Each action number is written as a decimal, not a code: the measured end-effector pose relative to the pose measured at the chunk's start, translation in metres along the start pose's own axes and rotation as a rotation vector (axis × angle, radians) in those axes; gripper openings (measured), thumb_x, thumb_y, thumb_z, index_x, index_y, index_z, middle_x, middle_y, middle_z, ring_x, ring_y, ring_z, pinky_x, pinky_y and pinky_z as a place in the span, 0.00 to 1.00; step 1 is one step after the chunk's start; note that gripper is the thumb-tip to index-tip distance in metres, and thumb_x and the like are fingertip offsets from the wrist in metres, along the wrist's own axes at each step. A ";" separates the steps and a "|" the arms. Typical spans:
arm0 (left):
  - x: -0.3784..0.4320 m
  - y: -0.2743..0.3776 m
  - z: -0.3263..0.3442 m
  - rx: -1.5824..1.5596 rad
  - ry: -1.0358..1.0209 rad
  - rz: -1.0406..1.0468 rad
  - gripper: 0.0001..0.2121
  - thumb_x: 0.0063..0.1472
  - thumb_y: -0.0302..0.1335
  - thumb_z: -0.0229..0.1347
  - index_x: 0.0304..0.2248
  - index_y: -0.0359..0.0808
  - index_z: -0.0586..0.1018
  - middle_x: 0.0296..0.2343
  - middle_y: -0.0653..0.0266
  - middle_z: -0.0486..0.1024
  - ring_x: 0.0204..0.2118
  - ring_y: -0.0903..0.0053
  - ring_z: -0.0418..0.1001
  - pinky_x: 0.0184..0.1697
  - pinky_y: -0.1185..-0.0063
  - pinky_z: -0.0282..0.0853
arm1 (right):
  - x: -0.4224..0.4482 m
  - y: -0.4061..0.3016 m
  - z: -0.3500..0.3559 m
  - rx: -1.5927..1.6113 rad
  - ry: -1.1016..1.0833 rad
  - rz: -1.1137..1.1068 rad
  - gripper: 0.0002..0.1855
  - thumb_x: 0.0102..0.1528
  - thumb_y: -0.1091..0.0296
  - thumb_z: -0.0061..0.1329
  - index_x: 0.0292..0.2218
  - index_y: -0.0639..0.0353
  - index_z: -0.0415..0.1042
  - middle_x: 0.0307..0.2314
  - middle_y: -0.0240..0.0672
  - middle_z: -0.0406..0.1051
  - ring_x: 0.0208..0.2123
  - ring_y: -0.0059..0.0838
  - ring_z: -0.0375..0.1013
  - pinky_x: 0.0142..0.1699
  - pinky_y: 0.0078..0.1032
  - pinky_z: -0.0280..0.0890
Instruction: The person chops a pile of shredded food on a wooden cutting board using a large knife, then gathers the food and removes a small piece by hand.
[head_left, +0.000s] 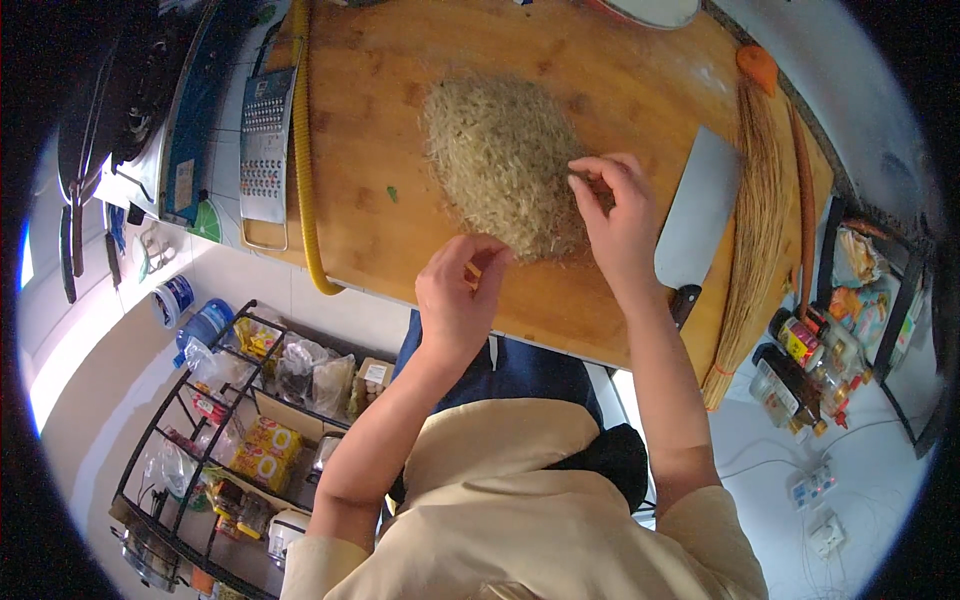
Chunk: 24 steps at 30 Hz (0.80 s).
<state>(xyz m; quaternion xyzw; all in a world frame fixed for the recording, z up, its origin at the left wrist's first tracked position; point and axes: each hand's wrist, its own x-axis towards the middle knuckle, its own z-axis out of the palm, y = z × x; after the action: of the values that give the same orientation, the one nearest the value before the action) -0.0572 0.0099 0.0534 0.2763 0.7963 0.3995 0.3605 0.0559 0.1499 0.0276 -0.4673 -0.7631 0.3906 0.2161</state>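
A mound of dried, pale green plant material in small shreds lies on the wooden board before me. At its near edge is my left hand, thumb and forefinger bent together; whether anything is between them cannot be told. My right hand is at the mound's right side, its thumb and forefinger close to each other with a small gap. A cleaver lies just right of that hand, its dark handle towards me. One small green leaf piece rests left of the mound.
A metal grater and a yellow corrugated hose lie at the board's left. A straw whisk broom lies along the right side, beyond the cleaver. Bottles stand lower right; a black wire rack with packages stands lower left.
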 end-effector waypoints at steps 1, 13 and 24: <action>0.001 0.000 0.000 -0.007 0.008 0.014 0.03 0.51 0.22 0.56 0.27 0.32 0.75 0.22 0.68 0.74 0.23 0.85 0.67 0.27 0.85 0.64 | 0.006 0.001 0.001 -0.046 0.014 -0.040 0.05 0.47 0.72 0.52 0.30 0.58 0.71 0.26 0.35 0.65 0.29 0.34 0.68 0.32 0.27 0.63; 0.011 0.007 -0.004 -0.041 0.038 0.046 0.02 0.52 0.20 0.55 0.28 0.33 0.75 0.24 0.66 0.74 0.25 0.84 0.69 0.28 0.85 0.64 | 0.015 -0.005 -0.001 -0.020 -0.015 -0.049 0.05 0.44 0.72 0.53 0.26 0.59 0.70 0.24 0.36 0.66 0.28 0.34 0.68 0.32 0.26 0.62; 0.013 0.005 -0.002 0.008 0.028 0.070 0.03 0.52 0.20 0.55 0.28 0.33 0.75 0.23 0.66 0.74 0.24 0.84 0.69 0.28 0.85 0.64 | 0.006 0.004 -0.005 -0.030 0.009 0.037 0.03 0.47 0.75 0.50 0.27 0.61 0.70 0.25 0.35 0.66 0.27 0.30 0.68 0.32 0.24 0.62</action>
<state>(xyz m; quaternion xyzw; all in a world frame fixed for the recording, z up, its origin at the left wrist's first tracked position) -0.0652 0.0211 0.0536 0.2999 0.7926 0.4125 0.3341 0.0586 0.1585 0.0268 -0.4863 -0.7591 0.3810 0.2052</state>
